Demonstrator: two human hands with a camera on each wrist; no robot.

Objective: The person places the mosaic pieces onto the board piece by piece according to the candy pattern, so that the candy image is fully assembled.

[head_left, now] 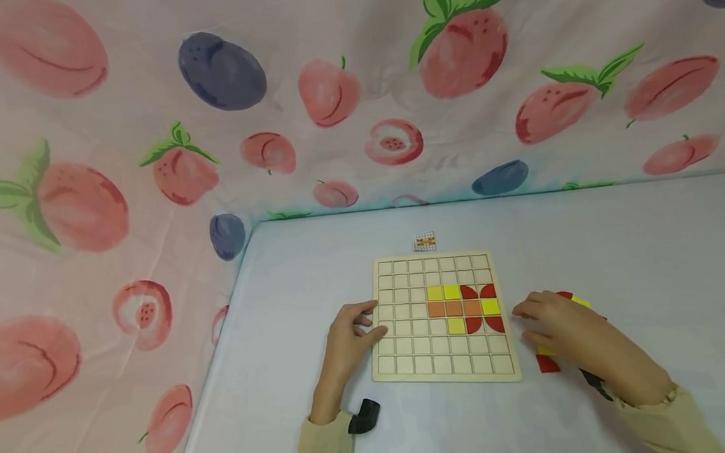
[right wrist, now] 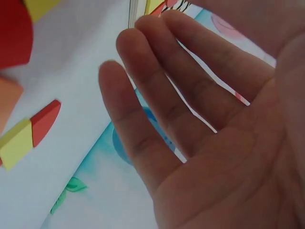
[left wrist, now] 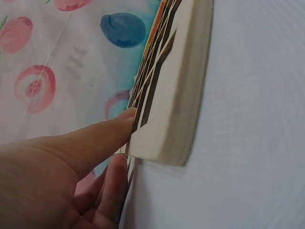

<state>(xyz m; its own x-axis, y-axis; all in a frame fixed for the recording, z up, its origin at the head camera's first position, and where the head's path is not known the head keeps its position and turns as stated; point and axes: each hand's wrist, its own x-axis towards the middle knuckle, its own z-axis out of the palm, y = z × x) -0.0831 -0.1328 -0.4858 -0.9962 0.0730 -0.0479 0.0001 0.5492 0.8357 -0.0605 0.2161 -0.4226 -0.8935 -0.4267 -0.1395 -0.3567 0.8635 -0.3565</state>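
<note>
A square wooden grid board (head_left: 402,346) lies on the white table. In its right half sit several yellow tiles (head_left: 434,293), a row of orange tiles (head_left: 454,308) and several rounded red tiles (head_left: 472,325). My left hand (head_left: 349,333) touches the board's left edge with thumb and fingertips; the left wrist view shows the thumb (left wrist: 107,138) against the board's side. Just right of the board hovers my right hand (head_left: 565,324), fingers extended, palm bare in the right wrist view. Loose red and yellow tiles (head_left: 547,363) lie partly hidden beneath it.
A small patterned card (head_left: 424,242) lies behind the board. Fruit-printed cloth (head_left: 328,92) rises at the back and left of the table. Black devices (head_left: 364,416) sit at both wrists. More loose tiles, including a yellow block (right wrist: 16,143), show in the right wrist view.
</note>
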